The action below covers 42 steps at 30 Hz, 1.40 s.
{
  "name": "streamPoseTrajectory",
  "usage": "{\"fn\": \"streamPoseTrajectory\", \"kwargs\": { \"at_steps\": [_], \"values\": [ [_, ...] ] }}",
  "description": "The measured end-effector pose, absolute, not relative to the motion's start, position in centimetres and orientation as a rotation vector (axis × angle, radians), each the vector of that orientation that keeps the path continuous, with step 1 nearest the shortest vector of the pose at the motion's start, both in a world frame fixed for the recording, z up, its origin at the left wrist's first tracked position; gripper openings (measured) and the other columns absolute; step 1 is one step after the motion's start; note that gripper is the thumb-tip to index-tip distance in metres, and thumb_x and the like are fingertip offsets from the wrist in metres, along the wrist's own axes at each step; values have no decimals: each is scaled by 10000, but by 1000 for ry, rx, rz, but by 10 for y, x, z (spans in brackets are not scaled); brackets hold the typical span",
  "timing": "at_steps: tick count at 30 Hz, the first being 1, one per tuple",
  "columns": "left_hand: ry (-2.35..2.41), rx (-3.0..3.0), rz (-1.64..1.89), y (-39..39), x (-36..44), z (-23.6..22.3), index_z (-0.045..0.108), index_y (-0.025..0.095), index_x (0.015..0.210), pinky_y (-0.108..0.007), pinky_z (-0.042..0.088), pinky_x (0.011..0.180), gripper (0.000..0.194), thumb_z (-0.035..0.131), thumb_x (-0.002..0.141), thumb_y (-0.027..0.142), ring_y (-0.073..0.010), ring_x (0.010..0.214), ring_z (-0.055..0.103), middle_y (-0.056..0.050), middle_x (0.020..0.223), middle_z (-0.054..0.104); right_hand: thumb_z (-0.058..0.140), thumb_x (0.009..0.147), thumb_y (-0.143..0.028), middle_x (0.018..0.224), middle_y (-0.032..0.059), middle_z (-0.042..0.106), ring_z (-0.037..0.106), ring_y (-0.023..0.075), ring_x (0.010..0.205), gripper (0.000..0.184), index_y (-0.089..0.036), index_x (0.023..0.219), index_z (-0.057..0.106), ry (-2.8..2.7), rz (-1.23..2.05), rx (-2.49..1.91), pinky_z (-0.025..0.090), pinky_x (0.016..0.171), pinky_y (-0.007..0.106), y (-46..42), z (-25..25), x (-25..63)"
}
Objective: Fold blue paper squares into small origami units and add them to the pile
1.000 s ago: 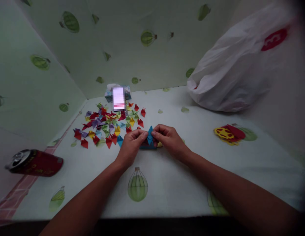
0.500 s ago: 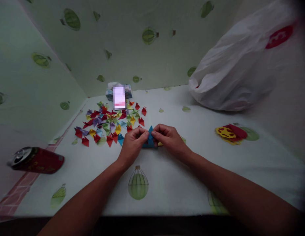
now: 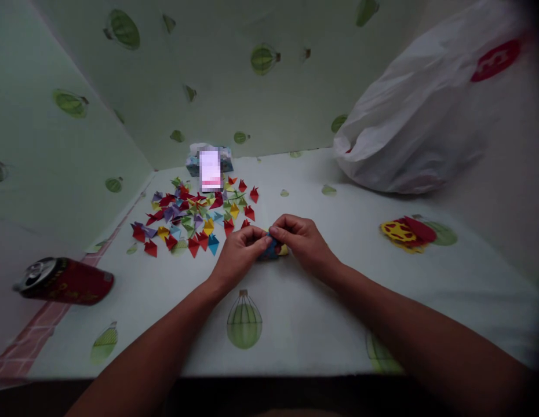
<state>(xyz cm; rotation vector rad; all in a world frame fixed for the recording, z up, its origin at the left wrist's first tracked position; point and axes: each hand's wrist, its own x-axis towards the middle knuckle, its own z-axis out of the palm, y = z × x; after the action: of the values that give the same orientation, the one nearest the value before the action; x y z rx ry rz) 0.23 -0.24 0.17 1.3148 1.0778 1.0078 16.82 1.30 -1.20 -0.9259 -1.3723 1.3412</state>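
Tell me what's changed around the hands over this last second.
The left hand has shifted slightly right, bringing its fingertips close to those of the right hand. The upright tip of the blue paper no longer shows; folded or covered, I can't tell. Both hands still pinch it. The colourful folded pieces, red can and white bag stayed put.

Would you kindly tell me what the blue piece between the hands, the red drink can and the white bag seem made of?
Small blue piece: perhaps matt paper; no shine shows, but it is mostly hidden.
Red cylindrical drink can: likely printed metal, its top silvery.
Large white bag: apparently thin plastic, crinkled, faintly glossy.
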Motion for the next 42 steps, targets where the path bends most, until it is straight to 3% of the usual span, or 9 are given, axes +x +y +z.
{"fn": "streamPoseTrajectory", "kwargs": {
  "at_steps": [5, 10, 17, 23, 27, 36, 42],
  "values": [
    [1043, 1213, 1065, 0, 0, -1, 653, 154, 710, -242, 450, 615, 248, 779, 761, 361, -99, 586, 558, 15, 628, 647, 654, 879, -499, 611, -19, 629, 570, 106, 521, 352, -185, 735, 586, -1316, 1463, -869, 454, 547, 255, 13, -13, 167],
    [1026, 1118, 1083, 2, 0, -5, 665, 148, 728, -246, 482, 636, 270, 803, 741, 379, -109, 615, 600, 3, 666, 676, 732, 805, -443, 597, -32, 608, 562, 107, 524, 316, -185, 730, 565, -1372, 1444, -922, 442, 529, 247, 15, -16, 167],
    [970, 1065, 1074, 2, 0, -8, 706, 143, 794, -263, 516, 699, 225, 829, 700, 306, -119, 665, 638, -7, 722, 707, 666, 845, -402, 599, -22, 613, 569, 113, 531, 261, -187, 738, 564, -1404, 1368, -943, 452, 541, 257, 15, -14, 169],
    [975, 1096, 1146, 3, 0, -11, 691, 145, 763, -235, 473, 682, 167, 793, 734, 274, -100, 657, 609, 3, 708, 690, 663, 844, -395, 603, -30, 605, 565, 112, 524, 235, -185, 781, 579, -1417, 1367, -915, 441, 539, 261, 16, -15, 168],
    [989, 1114, 1123, 2, 0, -10, 694, 151, 809, -247, 472, 685, 216, 795, 752, 332, -112, 678, 609, 2, 744, 685, 677, 822, -379, 604, -36, 585, 554, 107, 517, 234, -185, 753, 565, -1416, 1347, -933, 436, 531, 260, 17, -16, 166],
    [1088, 1293, 1156, 2, 0, -5, 631, 155, 708, -241, 398, 613, 276, 761, 780, 388, -101, 613, 513, 21, 656, 606, 685, 843, -444, 627, -34, 592, 564, 110, 538, 284, -183, 794, 585, -1417, 1417, -873, 445, 553, 262, 14, -15, 166],
    [1105, 1340, 1052, 2, 2, -5, 648, 150, 746, -242, 401, 599, 260, 747, 765, 390, -111, 620, 530, 5, 679, 627, 735, 795, -430, 595, -35, 592, 551, 111, 539, 304, -189, 718, 568, -1350, 1405, -908, 434, 545, 251, 17, -18, 166]
  ]
}}
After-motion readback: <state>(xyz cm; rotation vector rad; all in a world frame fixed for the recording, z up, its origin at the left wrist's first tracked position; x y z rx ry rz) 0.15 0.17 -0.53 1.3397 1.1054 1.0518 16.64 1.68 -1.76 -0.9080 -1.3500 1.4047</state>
